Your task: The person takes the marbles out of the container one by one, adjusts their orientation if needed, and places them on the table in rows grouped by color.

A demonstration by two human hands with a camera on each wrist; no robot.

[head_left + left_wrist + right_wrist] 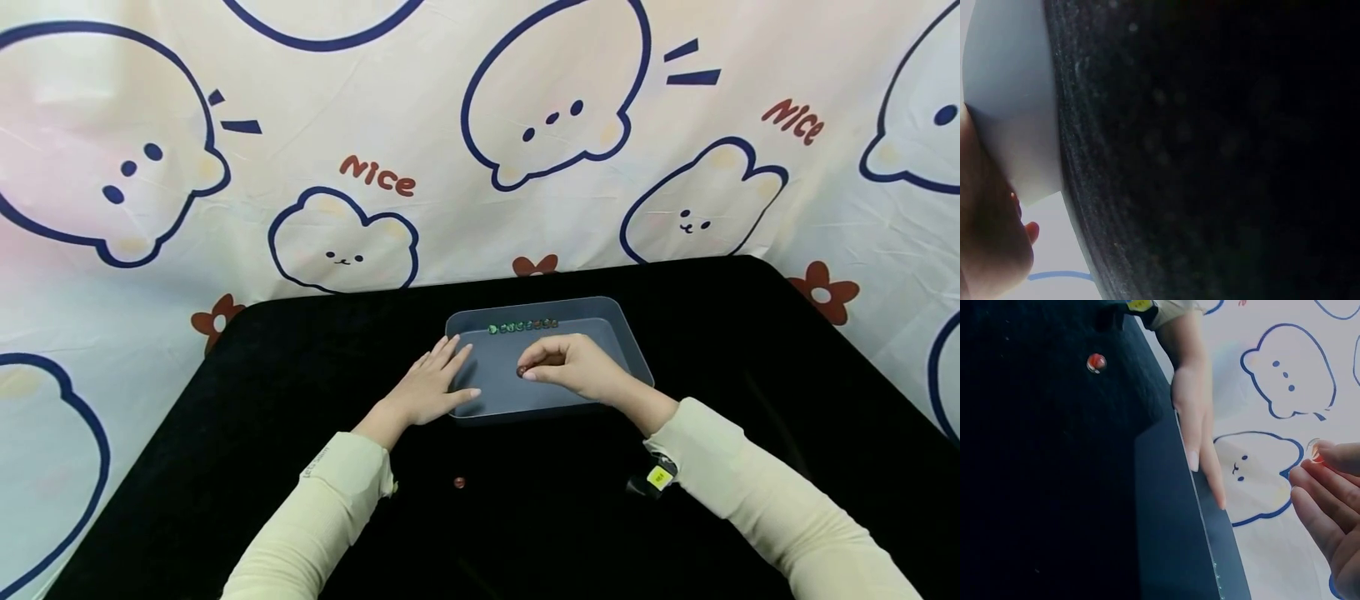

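My right hand (577,364) pinches a red glass marble (522,371) between thumb and fingertips above the grey tray (495,392). In the right wrist view the pinched marble (1315,451) looks clear with red inside. My left hand (427,385) lies with fingers spread across the left rim of the tray. Along the tray's back side runs a row of marbles (512,327), green at the left and reddish-brown at the right. Another red marble (460,482) sits on the black cloth in front of the tray.
Black cloth (330,342) covers the table around the tray. A pale curtain (450,225) with cartoon outlines hangs behind and at the sides. A black wrist device with a yellow label (659,477) is at the right cuff.
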